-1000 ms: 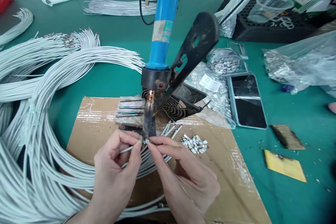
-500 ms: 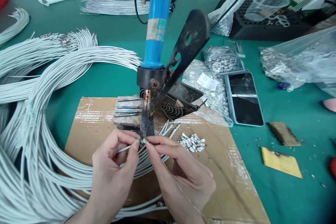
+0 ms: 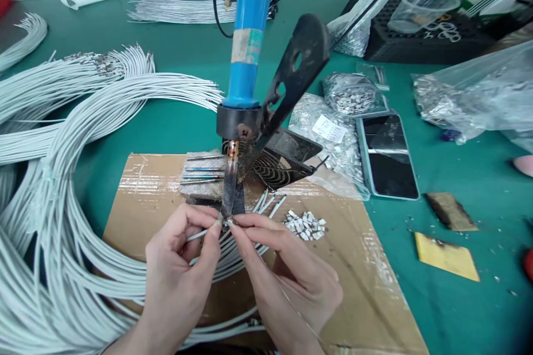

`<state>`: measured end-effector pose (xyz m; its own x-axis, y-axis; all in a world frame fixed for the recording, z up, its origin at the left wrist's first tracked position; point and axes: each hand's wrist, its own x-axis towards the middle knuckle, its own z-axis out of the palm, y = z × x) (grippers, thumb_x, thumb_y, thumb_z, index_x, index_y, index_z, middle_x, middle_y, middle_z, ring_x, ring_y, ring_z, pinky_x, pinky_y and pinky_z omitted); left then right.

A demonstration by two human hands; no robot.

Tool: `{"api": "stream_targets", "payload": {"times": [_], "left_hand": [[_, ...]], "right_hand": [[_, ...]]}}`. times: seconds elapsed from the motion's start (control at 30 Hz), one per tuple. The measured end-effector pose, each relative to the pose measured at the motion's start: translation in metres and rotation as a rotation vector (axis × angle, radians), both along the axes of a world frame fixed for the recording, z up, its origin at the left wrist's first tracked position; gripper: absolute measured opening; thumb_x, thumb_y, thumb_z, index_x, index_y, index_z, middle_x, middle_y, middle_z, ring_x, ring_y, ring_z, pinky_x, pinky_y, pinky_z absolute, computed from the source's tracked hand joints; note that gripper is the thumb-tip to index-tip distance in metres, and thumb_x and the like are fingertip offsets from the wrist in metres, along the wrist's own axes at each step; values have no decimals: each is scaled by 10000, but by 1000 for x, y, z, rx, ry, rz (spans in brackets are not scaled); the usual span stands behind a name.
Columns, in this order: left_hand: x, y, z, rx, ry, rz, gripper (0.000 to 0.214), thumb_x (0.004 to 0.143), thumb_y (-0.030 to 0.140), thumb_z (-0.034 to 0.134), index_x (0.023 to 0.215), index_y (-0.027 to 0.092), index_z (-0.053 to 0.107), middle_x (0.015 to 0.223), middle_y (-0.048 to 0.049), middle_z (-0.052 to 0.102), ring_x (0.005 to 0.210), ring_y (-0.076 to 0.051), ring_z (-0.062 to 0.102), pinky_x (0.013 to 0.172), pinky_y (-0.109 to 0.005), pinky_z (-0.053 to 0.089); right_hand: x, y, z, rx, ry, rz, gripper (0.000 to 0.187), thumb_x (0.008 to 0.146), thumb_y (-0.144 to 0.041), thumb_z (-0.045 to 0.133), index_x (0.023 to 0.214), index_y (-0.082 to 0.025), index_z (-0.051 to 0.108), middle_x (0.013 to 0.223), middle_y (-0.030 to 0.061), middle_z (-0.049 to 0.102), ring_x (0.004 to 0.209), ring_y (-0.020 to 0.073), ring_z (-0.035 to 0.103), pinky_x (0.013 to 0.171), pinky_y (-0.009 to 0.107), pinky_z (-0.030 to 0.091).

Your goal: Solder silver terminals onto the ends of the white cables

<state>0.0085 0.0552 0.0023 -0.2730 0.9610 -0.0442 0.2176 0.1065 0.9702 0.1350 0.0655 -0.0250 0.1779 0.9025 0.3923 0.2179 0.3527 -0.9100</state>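
Observation:
A blue-handled soldering iron stands tip-down in a black clamp in front of me. My left hand pinches a white cable, its end right at the iron's tip. My right hand is closed at the other side of the tip, thumb and index finger pinched together. A thin solder wire runs along this hand toward the pinch. Between the fingertips lies a small shiny metal part, mostly hidden. Several loose white cables pass beneath both hands.
A cardboard sheet lies under the work, with a pile of small metal pieces on it. Large bundles of white cable fill the left. Bags of parts, a phone, a yellow sponge and a black crate are at right.
Almost nothing differs. The iron's handle and clamp have shifted very slightly to the left; both hands stay pinched at the tip.

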Motion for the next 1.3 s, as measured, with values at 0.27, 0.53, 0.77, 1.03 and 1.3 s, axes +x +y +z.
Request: {"api": "stream_targets", "payload": {"times": [0.27,0.53,0.77,1.03,1.3], "left_hand": [[-3,-2,-2,-34,-6,-3,148,925,131,695,810,223,699,885,29,741,744,-75,765,692,-85,589],[2,2,4,-48,-30,12,114,865,164,716,758,195,692,810,0,754,696,-95,752,648,-106,588],[4,-10,-1,-140,-126,17,104,826,221,766,749,190,705,787,-29,768,686,-135,707,600,-163,565],[12,-38,5,-293,-271,1,238,868,399,818,823,201,693,649,46,600,579,-89,459,553,-174,404],[19,-53,20,-438,-458,-29,494,755,595,887,856,179,639,602,53,606,455,-5,227,444,-151,184]], "right_hand": [[-1,-2,-4,-9,13,8,215,867,-26,766,858,-240,742,905,-43,820,776,103,786,767,179,610],[2,-7,-4,-95,79,40,176,902,-77,753,851,-241,715,933,-20,817,848,133,790,805,225,610],[18,-10,-3,-254,-108,-37,172,1030,-238,615,886,-239,708,745,-30,706,674,123,671,669,220,539],[22,-19,3,-313,12,171,221,984,-225,659,763,-205,657,709,-39,620,645,101,564,592,202,449],[27,-32,5,-420,188,247,255,979,-314,651,753,-195,637,710,-27,591,665,128,520,608,247,430]]}}
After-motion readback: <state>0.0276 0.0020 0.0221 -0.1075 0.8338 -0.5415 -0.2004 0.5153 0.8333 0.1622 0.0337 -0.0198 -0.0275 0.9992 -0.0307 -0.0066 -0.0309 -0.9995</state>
